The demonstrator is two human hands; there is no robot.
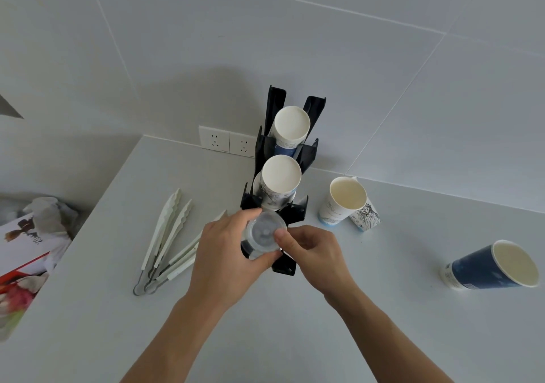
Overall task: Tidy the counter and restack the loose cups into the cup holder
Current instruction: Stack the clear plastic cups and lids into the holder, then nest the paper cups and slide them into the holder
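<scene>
A black cup holder (pixel 309 152) stands in the middle of the white counter (pixel 265 338). Its far slot holds upside-down paper cups (pixel 290 124), and its middle slot holds another stack (pixel 280 176). At the near slot both hands grip a clear plastic cup (pixel 263 232), bottom up. My left hand (pixel 227 253) wraps its left side. My right hand (pixel 312 250) pinches its right rim with the thumb on top. Loose to the right stand a white printed paper cup (pixel 342 202), an upside-down sketch-printed cup (pixel 365 214) behind it, and a dark blue paper cup (pixel 495 267).
Pale plastic tongs (pixel 165 235) lie left of the holder, handles toward me. Wall sockets (pixel 227 140) sit behind the holder on the tiled wall. Beyond the counter's left edge lies a pile of bags and printed packaging (pixel 26 250).
</scene>
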